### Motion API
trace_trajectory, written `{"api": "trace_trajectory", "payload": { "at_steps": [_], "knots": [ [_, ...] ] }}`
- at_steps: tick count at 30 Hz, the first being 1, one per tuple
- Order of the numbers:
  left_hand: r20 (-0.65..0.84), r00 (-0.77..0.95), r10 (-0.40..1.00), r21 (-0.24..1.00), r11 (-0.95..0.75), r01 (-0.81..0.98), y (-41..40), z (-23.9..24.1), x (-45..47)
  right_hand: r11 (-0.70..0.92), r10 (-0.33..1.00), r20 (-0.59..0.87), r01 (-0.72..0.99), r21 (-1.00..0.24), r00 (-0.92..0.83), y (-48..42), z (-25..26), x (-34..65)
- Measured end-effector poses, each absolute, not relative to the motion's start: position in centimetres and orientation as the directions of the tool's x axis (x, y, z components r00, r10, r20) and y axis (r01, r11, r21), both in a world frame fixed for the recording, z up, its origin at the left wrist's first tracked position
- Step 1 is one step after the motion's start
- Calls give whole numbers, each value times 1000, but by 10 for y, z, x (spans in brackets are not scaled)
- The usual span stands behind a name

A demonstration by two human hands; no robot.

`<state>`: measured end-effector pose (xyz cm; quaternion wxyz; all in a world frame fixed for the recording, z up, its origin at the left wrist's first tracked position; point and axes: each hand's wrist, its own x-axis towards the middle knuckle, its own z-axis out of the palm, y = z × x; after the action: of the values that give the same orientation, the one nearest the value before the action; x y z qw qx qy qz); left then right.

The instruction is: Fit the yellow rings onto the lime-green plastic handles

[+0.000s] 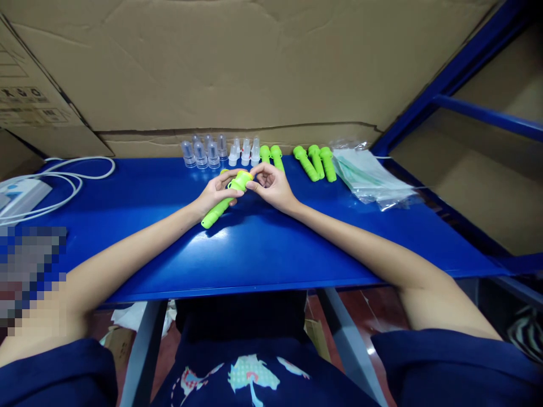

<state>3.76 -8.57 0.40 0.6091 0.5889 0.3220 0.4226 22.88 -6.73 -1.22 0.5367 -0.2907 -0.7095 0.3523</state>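
From my end this one looks mid-work, I'd guess: left hand is wrapped around the green tube, and right hand is curled up at its orange rim. Can't tell if those fingers actually pinch it. Five more green pieces lie at the back of the desk, done or waiting, no clue. Clear caps stand in a cluster there too. The held one's bright lime, ribbed, wider at the head, tilted above the desk's middle.
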Motion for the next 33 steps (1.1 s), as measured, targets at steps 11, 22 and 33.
{"api": "trace_trajectory", "payload": {
  "at_steps": [11, 22, 33],
  "knots": [
    [132, 445, 886, 986, -72, -149, -83, 2, 38, 521, 812, 498, -7, -853, -304, -63, -16, 231],
    [140, 477, 868, 982, -61, -177, -78, -6, 38, 401, 835, 391, -58, -914, -386, -63, -9, 235],
    [147, 386, 911, 986, -106, -126, -87, -4, 44, 467, 833, 435, 13, -884, -342, -68, -11, 234]
  ]
}}
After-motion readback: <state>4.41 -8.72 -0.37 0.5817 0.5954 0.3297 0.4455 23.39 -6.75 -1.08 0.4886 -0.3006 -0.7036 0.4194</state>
